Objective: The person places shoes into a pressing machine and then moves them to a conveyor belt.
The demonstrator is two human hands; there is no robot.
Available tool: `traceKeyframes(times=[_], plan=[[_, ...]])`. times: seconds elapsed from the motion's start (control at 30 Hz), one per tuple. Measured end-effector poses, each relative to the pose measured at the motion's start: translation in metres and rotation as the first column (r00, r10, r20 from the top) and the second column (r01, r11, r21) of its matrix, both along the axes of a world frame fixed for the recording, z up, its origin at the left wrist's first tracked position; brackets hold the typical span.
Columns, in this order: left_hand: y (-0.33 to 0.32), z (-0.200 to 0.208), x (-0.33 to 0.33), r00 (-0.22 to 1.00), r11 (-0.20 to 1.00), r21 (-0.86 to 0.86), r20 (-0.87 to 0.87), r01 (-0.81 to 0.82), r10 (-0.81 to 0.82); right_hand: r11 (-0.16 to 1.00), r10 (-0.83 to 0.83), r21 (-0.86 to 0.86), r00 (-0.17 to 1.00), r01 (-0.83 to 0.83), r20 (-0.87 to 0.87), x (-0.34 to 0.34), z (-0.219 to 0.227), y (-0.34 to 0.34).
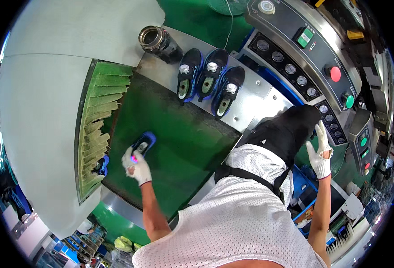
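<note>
On the green conveyor belt, a dark shoe with a blue sole lies under my left hand. That hand wears a white glove and its fingers close on one end of the shoe, hiding part of it. A small pink-red spot glows beside the fingers. My right hand, in a white glove with a hole in it, is raised at my right side. Its thumb and fingers are apart and nothing is in it. The machine's panel of gauges is near it.
Three black-and-blue shoes stand in a row on the metal ledge, beside a dark flask. Green strip curtains hang at the machine opening on the left, with another blue shoe there. A blue crate sits at my right.
</note>
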State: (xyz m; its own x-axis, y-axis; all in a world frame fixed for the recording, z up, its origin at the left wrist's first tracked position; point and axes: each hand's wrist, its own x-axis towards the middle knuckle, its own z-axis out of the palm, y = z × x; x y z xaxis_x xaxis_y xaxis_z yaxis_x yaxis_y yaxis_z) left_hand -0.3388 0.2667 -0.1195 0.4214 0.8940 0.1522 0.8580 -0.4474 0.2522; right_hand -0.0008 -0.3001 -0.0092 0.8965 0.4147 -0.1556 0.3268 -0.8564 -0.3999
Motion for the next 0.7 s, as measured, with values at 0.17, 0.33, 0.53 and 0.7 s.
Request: traceKeyframes(times=[0.17, 0.33, 0.53, 0.7], plan=[[-0.072, 0.005, 0.097, 0.921, 0.915, -0.1, 0.053, 0.39, -0.387, 0.967, -0.012, 0.253, 0.997, 0.03, -0.074, 0.018, 0.003, 0.03], [-0.055, 0.015, 0.132, 0.888, 0.853, -0.269, 0.015, 0.447, -0.461, 0.96, 0.045, 0.272, 0.994, -0.071, 0.1, 0.011, 0.015, 0.037], [-0.089, 0.076, 0.176, 0.77, 0.766, -0.219, -0.087, 0.605, -0.633, 0.792, 0.092, 0.608, 0.996, -0.063, -0.018, -0.026, -0.024, 0.083], [-0.182, 0.156, 0.226, 0.476, 0.442, -0.228, 0.12, 0.867, -0.871, 0.784, 0.189, 0.573, 0.972, -0.237, 0.143, -0.059, 0.012, 0.144]])
